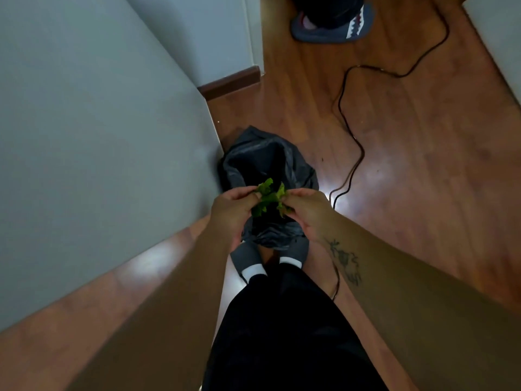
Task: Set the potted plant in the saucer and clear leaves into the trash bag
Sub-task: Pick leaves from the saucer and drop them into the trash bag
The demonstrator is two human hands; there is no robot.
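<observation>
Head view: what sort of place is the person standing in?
Probably a room or hallway at home: wood laminate floor with a baseboard, a shark-pattern slipper and a loose cable on it.

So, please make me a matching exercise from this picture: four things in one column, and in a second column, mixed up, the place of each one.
Things:
1. green leaves
2. dark trash bag
3. black cable
4. shark-pattern slipper

Places:
A. lying in curves across the wooden floor
B. at the top edge of the view, far from the hands
C. held between the left hand and the right hand
D. open on the floor beside the grey wall, under the hands

Pairs: 1-C, 2-D, 3-A, 4-B
</observation>
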